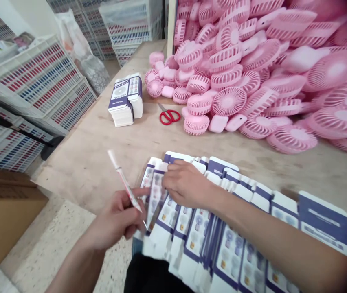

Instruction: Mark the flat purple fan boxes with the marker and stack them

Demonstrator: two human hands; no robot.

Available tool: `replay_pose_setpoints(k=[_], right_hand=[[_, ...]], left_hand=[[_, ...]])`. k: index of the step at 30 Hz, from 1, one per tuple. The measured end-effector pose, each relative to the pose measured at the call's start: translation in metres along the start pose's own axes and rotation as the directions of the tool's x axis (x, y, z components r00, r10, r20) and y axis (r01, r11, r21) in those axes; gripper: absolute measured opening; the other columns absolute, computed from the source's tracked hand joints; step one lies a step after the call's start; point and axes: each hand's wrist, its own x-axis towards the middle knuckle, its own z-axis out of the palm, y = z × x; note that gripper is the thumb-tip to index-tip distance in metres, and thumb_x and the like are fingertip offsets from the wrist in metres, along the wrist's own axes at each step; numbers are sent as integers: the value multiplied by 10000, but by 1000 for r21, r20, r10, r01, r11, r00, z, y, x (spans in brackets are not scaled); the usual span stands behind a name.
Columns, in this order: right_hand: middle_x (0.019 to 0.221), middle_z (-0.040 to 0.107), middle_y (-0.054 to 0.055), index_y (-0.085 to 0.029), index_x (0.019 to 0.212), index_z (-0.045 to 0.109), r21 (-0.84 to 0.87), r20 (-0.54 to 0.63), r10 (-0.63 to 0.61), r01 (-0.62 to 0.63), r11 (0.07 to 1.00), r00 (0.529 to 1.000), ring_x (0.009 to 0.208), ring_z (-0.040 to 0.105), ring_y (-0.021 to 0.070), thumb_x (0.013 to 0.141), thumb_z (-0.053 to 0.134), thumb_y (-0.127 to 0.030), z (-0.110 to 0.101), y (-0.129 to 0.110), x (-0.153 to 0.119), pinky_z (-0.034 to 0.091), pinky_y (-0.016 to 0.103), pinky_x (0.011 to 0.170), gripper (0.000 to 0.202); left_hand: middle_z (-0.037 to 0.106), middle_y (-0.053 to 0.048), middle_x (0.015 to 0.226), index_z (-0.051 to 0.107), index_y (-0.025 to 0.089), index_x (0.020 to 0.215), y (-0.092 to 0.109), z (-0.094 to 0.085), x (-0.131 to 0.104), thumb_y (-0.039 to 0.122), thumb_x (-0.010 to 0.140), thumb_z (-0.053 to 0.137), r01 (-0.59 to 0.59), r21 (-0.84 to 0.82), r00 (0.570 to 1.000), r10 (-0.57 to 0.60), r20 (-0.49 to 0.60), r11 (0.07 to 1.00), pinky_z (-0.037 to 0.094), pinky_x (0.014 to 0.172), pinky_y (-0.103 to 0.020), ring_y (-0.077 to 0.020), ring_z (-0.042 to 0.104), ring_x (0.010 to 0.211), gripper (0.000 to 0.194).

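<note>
Between the thumb and fingers of my left hand (120, 219) is a slim white pen-like stick (124, 179) with red markings; blur hides its exact kind. The left index finger stretches to the small printed boxes at the left end of the row. My right hand (185, 183) reaches across, its fingers curled on the top of a white and purple box (157, 187) tilted among them. Long rows of such flat boxes (198, 236), printed with fan pictures, lean against each other along the table's near edge and up to my lap.
A big heap of pink mini fans (228, 99) covers the back right. Red-handled scissors (170, 116) lie before it, beside a stack of cards or flat boxes (126, 99). Plastic crates (48, 81) stand left of the wooden table (84, 154), with a cardboard box (5, 219) on the floor.
</note>
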Motion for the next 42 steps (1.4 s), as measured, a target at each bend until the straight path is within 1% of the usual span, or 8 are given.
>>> replay_pose_setpoints(k=[4, 7, 10, 13, 24, 28, 32, 42], right_hand=[[580, 591, 7, -166, 592, 539, -45, -45, -95, 93, 995, 994, 604, 433, 141, 704, 438, -116, -2, 0, -5, 238, 313, 639, 159], [787, 678, 10, -163, 729, 592, -38, -126, -185, 182, 983, 975, 751, 511, 153, 753, 417, -95, -4, -4, -7, 264, 324, 712, 190], [1068, 663, 19, -151, 969, 599, -31, -195, -181, 179, 983, 964, 980, 516, 161, 815, 411, -113, -4, -7, -7, 265, 327, 832, 246], [1097, 656, 20, -156, 982, 605, -3, -119, -116, 117, 993, 986, 985, 526, 161, 891, 390, -204, -2, -8, -5, 266, 332, 843, 237], [768, 695, 59, -167, 781, 644, 69, 92, -31, 25, 997, 995, 826, 545, 164, 923, 363, -274, -5, -4, -5, 267, 334, 751, 333], [732, 687, 52, -166, 747, 635, 79, 71, -47, 41, 996, 996, 792, 548, 160, 909, 390, -269, -3, -3, -6, 259, 333, 744, 311], [725, 684, 43, -166, 720, 620, 75, 20, -77, 75, 994, 997, 777, 549, 152, 907, 390, -251, -2, -2, -7, 257, 334, 747, 309], [963, 691, 11, -179, 787, 628, 39, -212, -105, 116, 992, 972, 851, 536, 148, 912, 370, -241, -6, -1, -14, 276, 335, 807, 293]], left_hand=[[530, 51, 484, 624, 127, 906, -7, 19, 2, 76, 546, 465, 60, 21, 991, -62, 120, 998, 240, 334, -173, -32, 334, 311, 397], [527, 54, 475, 601, 143, 884, -12, 19, 9, 92, 573, 491, -115, 17, 985, 116, -130, 993, 244, 344, -171, -51, 362, 345, 334], [486, 63, 445, 556, 158, 708, -19, 14, 19, 116, 629, 543, -298, 250, 764, 388, -516, 921, 278, 375, -171, -61, 393, 386, 90], [496, 52, 474, 533, 161, 644, -26, 15, 26, 143, 663, 565, -292, 484, 617, 549, -564, 825, 311, 401, -183, -71, 411, 417, 42], [489, 43, 482, 544, 156, 653, -26, 26, 28, 187, 680, 558, -214, 622, 582, 610, -538, 753, 334, 421, -195, -81, 423, 435, 43], [490, 54, 476, 579, 133, 827, -14, 11, 24, 181, 656, 581, -172, 303, 742, 326, -586, 937, 302, 384, -177, -68, 407, 402, 178], [499, 53, 503, 517, 99, 1152, 4, -6, 15, 161, 642, 571, -34, 27, 974, 40, -223, 999, 206, 340, -167, -42, 340, 350, 517], [538, 39, 487, 631, 130, 908, -1, 27, 5, 105, 533, 525, 57, -123, 998, -55, 17, 991, 211, 286, -159, -38, 330, 295, 390]])
